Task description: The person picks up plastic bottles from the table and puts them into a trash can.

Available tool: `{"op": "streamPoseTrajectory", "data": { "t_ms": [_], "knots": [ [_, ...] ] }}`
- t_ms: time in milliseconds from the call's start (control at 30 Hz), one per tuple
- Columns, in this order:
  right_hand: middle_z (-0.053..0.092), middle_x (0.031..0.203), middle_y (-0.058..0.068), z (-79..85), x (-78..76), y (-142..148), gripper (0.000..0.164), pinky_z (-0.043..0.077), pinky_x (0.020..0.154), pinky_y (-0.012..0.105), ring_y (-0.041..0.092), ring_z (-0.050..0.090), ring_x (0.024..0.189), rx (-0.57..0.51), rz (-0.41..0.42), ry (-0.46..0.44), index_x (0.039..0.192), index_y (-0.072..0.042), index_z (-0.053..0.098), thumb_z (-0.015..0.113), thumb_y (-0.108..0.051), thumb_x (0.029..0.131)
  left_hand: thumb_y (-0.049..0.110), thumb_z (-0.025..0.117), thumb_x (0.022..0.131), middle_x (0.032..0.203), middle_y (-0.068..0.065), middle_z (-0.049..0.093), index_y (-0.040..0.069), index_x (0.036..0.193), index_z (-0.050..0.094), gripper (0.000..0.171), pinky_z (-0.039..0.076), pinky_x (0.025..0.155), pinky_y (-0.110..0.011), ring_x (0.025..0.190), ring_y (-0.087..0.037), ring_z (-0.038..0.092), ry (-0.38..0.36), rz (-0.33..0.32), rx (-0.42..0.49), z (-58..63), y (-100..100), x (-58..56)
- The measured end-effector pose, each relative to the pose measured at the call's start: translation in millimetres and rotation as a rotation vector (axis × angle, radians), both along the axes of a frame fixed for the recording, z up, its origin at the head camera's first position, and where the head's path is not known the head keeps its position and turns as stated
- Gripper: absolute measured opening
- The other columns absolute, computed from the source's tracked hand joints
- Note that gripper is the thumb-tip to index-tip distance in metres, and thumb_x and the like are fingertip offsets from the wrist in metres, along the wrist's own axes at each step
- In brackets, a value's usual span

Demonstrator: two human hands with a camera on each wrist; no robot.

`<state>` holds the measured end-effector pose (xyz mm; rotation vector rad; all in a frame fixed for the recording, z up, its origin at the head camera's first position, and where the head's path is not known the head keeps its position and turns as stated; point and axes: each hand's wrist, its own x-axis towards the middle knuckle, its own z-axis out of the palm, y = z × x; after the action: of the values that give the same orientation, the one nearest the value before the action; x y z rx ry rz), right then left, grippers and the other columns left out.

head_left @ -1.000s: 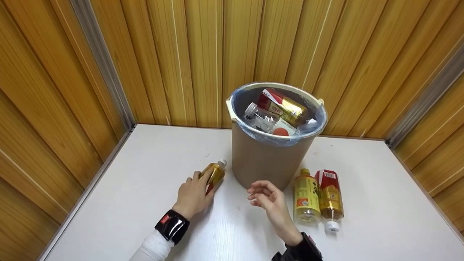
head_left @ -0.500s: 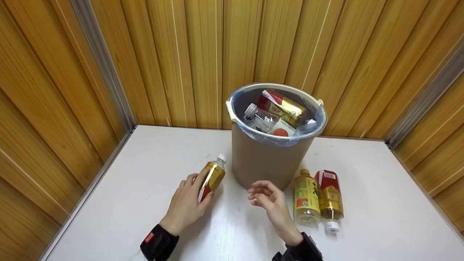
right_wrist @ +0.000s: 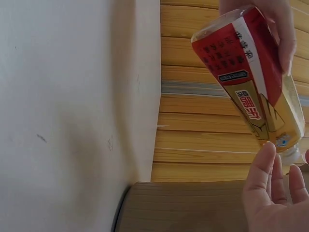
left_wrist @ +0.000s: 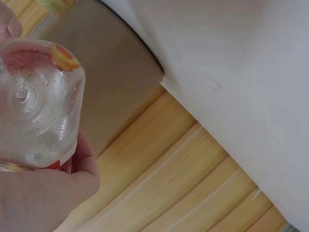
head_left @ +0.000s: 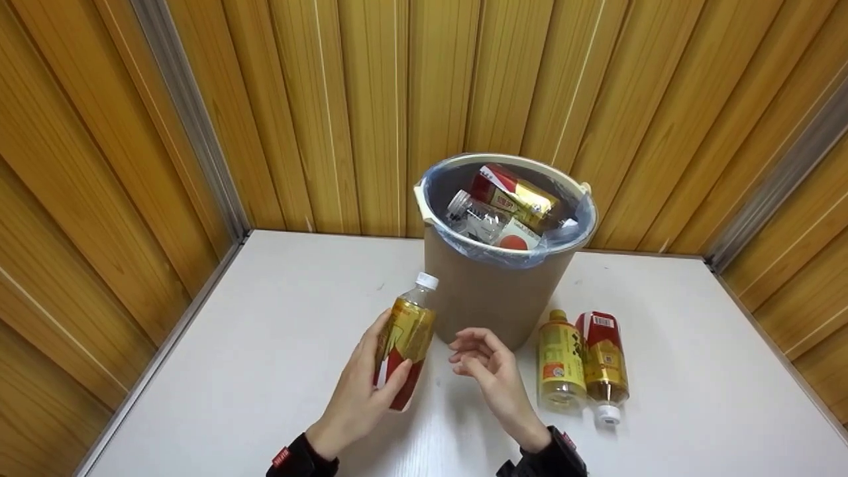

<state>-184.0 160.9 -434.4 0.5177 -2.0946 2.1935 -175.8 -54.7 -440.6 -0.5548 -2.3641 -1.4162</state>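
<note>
My left hand grips a plastic bottle with a red and gold label and a white cap, thumb across its front. It is held tilted above the table, cap up, in front of the bin. The left wrist view shows the bottle's clear ridged base. Beside it, my right hand is held with loosely bent fingers and nothing in them. In the right wrist view the label side of the bottle faces the camera, its capped end near the right fingertips.
Behind the hands stands a brown bin lined with a blue bag, containing a clear bottle, a red-gold bottle and a carton. To its right lie a yellow-labelled bottle and another red-gold bottle. Wood-patterned walls enclose the white table.
My left hand has lifted the bottle off the table, tipped it more upright and brought it right, closer to the right hand. The right hand has barely moved.
</note>
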Motion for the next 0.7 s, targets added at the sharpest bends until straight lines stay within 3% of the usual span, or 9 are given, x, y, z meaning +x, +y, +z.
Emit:
{"op": "streamPoseTrajectory", "data": {
  "t_ms": [133,267,467,700],
  "knots": [
    [0.049,0.122,0.031,1.5,2.3,-1,0.039,0.055,0.083,0.034,0.028,0.059,0.101,0.012,0.036,0.02,0.131,0.005,0.04,0.047,-0.005,0.094,0.035,0.056,0.092,0.138,-0.002,0.043,0.028,0.148,0.015,0.069,0.051,0.084,-0.036,0.111,-0.017,0.056,-0.025,-0.089,0.081,1.0,10,3.6],
    [0.044,0.132,0.028,3.5,5.0,-2,0.047,0.053,0.088,0.037,0.023,0.056,0.109,0.017,0.076,0.052,0.142,0.001,0.029,0.041,-0.011,0.098,0.033,0.054,0.093,0.135,-0.006,0.045,0.029,0.147,0.013,0.068,0.052,0.081,-0.032,0.107,-0.019,0.057,-0.045,-0.145,0.106,1.8,20,4.9],
    [0.039,0.135,0.029,3.4,7.2,0,0.05,0.052,0.09,0.037,0.016,0.051,0.117,0.036,0.096,0.122,0.146,0.0,0.021,0.036,-0.008,0.098,0.031,0.053,0.094,0.136,-0.005,0.044,0.028,0.147,0.013,0.066,0.052,0.082,-0.035,0.107,-0.021,0.057,-0.016,-0.166,0.107,-0.4,29,5.6],
    [0.035,0.141,0.025,-0.3,5.5,1,0.057,0.05,0.091,0.034,0.017,0.051,0.116,0.067,0.096,0.16,0.148,-0.004,0.017,0.041,-0.01,0.097,0.035,0.051,0.094,0.141,-0.009,0.042,0.026,0.148,0.009,0.068,0.051,0.089,-0.039,0.113,-0.023,0.057,-0.006,-0.159,0.066,0.5,34,5.4]
  ]
}}
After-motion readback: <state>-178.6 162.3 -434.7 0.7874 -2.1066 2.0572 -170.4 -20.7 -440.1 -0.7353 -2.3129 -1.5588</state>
